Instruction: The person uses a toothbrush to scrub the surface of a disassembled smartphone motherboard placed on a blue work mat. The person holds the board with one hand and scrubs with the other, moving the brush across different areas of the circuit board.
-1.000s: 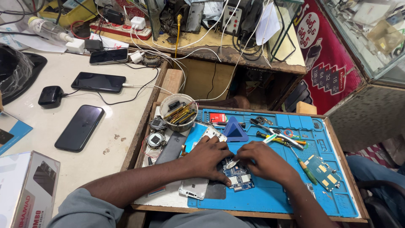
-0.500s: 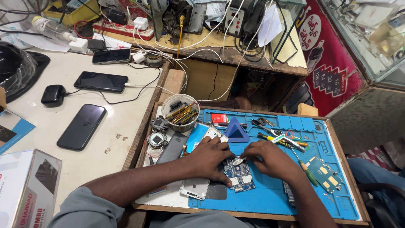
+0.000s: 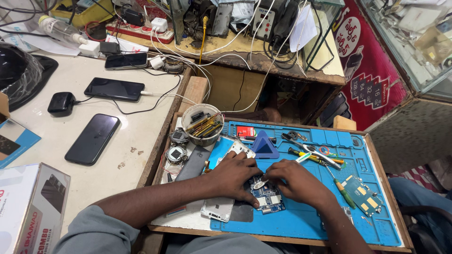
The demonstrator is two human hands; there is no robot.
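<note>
Careful: your left hand (image 3: 235, 176) presses the blue circuit board (image 3: 268, 197) onto the blue repair mat (image 3: 301, 221), while your right hand (image 3: 294, 181) pinches tweezers (image 3: 260, 184) over it. A slip could scratch components or flick parts off.

Matt blue rubbery mat (image 3: 306, 221), glossy black glass phones (image 3: 92, 138), worn wooden tray (image 3: 197, 91).

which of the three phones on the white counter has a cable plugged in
The middle phone, lying lengthwise with a white cable at its right end; the nearest one has none, and the farthest one's connection is unclear.
</note>
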